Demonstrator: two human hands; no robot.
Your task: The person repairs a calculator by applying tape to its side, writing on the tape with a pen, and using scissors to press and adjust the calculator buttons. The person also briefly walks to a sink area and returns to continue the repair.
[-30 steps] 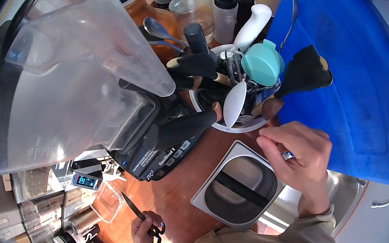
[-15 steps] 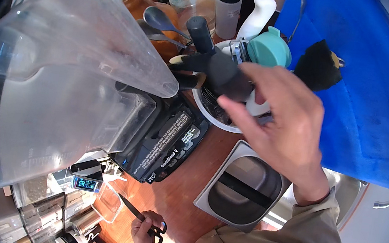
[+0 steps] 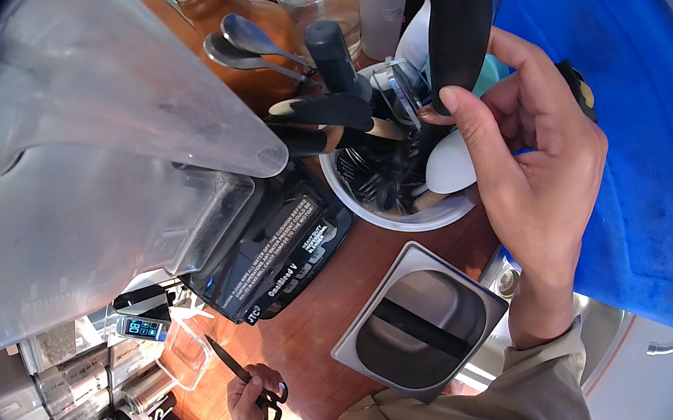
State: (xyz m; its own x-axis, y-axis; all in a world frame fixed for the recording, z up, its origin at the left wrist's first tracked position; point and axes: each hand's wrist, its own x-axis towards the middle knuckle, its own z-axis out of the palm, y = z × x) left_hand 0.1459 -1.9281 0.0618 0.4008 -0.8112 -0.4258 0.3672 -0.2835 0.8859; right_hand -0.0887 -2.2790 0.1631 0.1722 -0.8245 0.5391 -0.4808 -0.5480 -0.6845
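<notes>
Here the right hand [image 3: 542, 165] is wrapped around a thick black handle [image 3: 459, 35], thumb and fingers clamped on it, right above the white utensil pot [image 3: 392, 209]. The handle stands upright among the other tools in that pot. Below the pot, near the counter's edge, the left hand [image 3: 253, 394] grips black scissors [image 3: 246, 377], fingers through the loops. A square steel box [image 3: 422, 319] sits just beside the pot, a blender [image 3: 103, 171] to its left.

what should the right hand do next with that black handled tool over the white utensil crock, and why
Probably lift straight up. The right hand grips the thick black plastic handle, its lower end seemingly still down among crowded utensils in the round white utensil crock; tilting might snag them.
</notes>
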